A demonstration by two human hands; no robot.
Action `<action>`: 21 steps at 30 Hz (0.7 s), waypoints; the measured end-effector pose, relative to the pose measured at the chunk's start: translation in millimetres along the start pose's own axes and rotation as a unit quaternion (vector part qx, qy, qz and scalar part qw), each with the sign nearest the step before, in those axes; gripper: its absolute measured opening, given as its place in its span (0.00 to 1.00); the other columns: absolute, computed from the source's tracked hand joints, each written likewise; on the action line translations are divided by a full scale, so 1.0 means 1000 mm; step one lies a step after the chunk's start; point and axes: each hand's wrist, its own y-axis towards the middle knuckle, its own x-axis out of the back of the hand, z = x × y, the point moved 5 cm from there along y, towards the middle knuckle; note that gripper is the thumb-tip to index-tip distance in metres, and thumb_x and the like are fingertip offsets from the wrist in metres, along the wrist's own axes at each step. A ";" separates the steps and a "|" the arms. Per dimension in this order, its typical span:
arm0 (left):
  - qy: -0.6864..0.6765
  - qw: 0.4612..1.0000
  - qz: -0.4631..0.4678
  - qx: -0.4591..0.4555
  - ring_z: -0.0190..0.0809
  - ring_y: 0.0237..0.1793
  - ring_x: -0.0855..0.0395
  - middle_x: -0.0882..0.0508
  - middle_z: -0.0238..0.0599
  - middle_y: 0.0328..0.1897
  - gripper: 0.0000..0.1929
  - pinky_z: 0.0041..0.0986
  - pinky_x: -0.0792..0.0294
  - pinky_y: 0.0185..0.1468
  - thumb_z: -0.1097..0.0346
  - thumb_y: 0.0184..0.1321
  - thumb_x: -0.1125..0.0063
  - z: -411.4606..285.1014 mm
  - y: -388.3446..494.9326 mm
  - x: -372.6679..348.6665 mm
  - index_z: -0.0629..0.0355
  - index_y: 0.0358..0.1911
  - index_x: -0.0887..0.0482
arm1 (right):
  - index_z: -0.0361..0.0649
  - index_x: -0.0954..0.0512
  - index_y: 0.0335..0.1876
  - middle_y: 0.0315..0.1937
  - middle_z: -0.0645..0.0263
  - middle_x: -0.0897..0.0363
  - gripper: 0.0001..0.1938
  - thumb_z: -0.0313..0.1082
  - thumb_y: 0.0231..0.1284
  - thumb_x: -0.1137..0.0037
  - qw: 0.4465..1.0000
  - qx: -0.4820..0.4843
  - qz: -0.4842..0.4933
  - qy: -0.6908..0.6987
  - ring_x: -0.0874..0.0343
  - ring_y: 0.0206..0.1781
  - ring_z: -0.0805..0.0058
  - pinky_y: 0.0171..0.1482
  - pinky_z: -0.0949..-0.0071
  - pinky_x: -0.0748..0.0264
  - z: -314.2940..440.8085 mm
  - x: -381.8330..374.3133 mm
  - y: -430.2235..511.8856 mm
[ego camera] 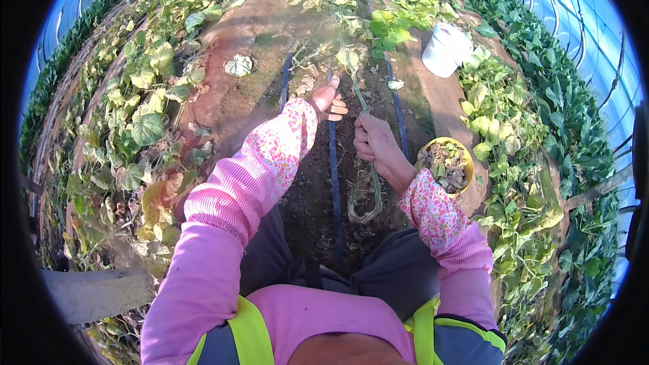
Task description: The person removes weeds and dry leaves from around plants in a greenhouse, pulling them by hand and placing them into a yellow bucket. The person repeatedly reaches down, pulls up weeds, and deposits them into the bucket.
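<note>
My right hand [374, 138] is closed around a long green plant stem [359, 92]. Above the fist the stem runs up to a pale leaf [348, 58] and leafy vines; below it, the lower part hangs in a loop [375, 197] over the soil. To the left, my left hand [328, 101] is held out with its thumb up and fingers apart, with nothing seen in it. Behind and below that hand runs a dark drip-irrigation tape [332, 162] along the ground.
A yellow bucket [471, 162] of dried leaves stands by my right forearm, with a white bucket [446, 50] farther up. Yellowing vines [147, 111] line the left side, leafy plants [563, 96] the right. A wooden plank [96, 294] juts in at lower left.
</note>
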 end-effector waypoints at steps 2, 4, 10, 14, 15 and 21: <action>-0.055 0.995 0.079 -0.002 0.51 0.51 0.18 0.27 0.60 0.59 0.34 0.46 0.23 0.51 0.38 0.71 0.66 -0.006 0.013 -0.015 0.64 0.63 0.40 | 0.45 0.35 0.34 0.16 0.78 0.49 0.13 0.44 0.73 0.60 1.000 -0.006 0.018 -0.012 0.52 0.12 0.88 0.14 0.82 0.57 -0.008 -0.015 -0.016; -0.135 0.988 0.080 0.009 0.53 0.49 0.17 0.24 0.59 0.55 0.28 0.47 0.23 0.53 0.44 0.72 0.63 -0.012 0.031 -0.022 0.59 0.64 0.40 | 0.46 0.35 0.33 0.16 0.78 0.48 0.14 0.45 0.75 0.62 0.999 -0.018 0.030 -0.017 0.52 0.12 0.88 0.15 0.82 0.56 -0.021 -0.025 -0.033; -0.373 0.901 0.156 0.158 0.29 0.11 0.47 0.43 0.25 0.17 0.19 0.24 0.51 0.16 0.53 0.74 0.71 -0.026 0.079 -0.026 0.63 0.37 0.34 | 0.41 0.34 0.34 0.14 0.65 0.34 0.13 0.40 0.74 0.59 0.980 0.040 -0.041 -0.189 0.34 0.13 0.70 0.17 0.68 0.38 -0.031 0.007 -0.036; -0.354 0.924 0.142 -0.005 0.27 0.11 0.49 0.41 0.23 0.16 0.11 0.23 0.53 0.15 0.70 0.68 0.74 -0.058 0.071 -0.020 0.63 0.36 0.33 | 0.38 0.34 0.38 0.23 0.39 0.26 0.10 0.36 0.70 0.54 0.830 0.215 -0.091 -0.506 0.25 0.31 0.36 0.32 0.43 0.31 -0.011 0.037 -0.026; -0.357 0.926 0.118 -0.024 0.27 0.11 0.50 0.40 0.24 0.16 0.10 0.23 0.52 0.16 0.71 0.68 0.73 -0.067 0.060 -0.016 0.64 0.38 0.33 | 0.38 0.35 0.37 0.20 0.43 0.26 0.09 0.36 0.70 0.54 0.815 0.242 -0.095 -0.517 0.25 0.28 0.37 0.29 0.44 0.32 -0.007 0.043 -0.025; -0.308 0.941 0.078 -0.115 0.29 0.12 0.48 0.40 0.26 0.18 0.11 0.24 0.49 0.16 0.74 0.66 0.73 -0.085 -0.034 -0.013 0.67 0.43 0.33 | 0.41 0.33 0.57 0.41 0.52 0.22 0.20 0.49 0.72 0.56 0.905 0.147 0.115 -0.383 0.19 0.46 0.60 0.48 0.63 0.24 -0.012 0.056 -0.029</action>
